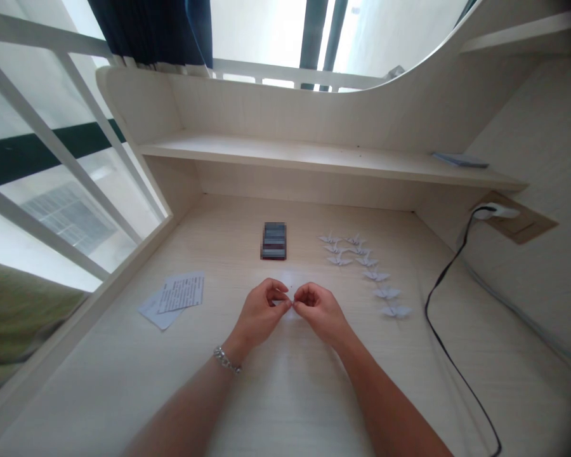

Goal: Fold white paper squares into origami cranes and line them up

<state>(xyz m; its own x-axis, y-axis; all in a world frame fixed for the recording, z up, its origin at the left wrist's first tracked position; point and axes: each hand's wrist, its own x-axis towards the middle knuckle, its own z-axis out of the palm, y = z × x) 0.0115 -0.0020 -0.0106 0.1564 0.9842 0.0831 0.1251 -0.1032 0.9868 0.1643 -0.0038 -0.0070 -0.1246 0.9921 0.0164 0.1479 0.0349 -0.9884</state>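
Observation:
Over the middle of the pale wooden desk [276, 393], my left hand [261, 311] and my right hand [318, 309] meet with pinched fingers. Both grip a small white sheet of paper [291, 282] that lies between them; its upper part shows above the fingertips. A metal bracelet [226, 360] circles my left wrist. To the right of my hands, several folded white paper cranes [367, 270] stand in a curved line on the desk.
A dark phone [273, 241] lies flat behind my hands. Printed paper sheets [175, 297] lie at the left. A black cable [450, 317] runs from a wall socket [497, 212] along the desk's right side. A shelf [314, 155] above holds a flat object [459, 160].

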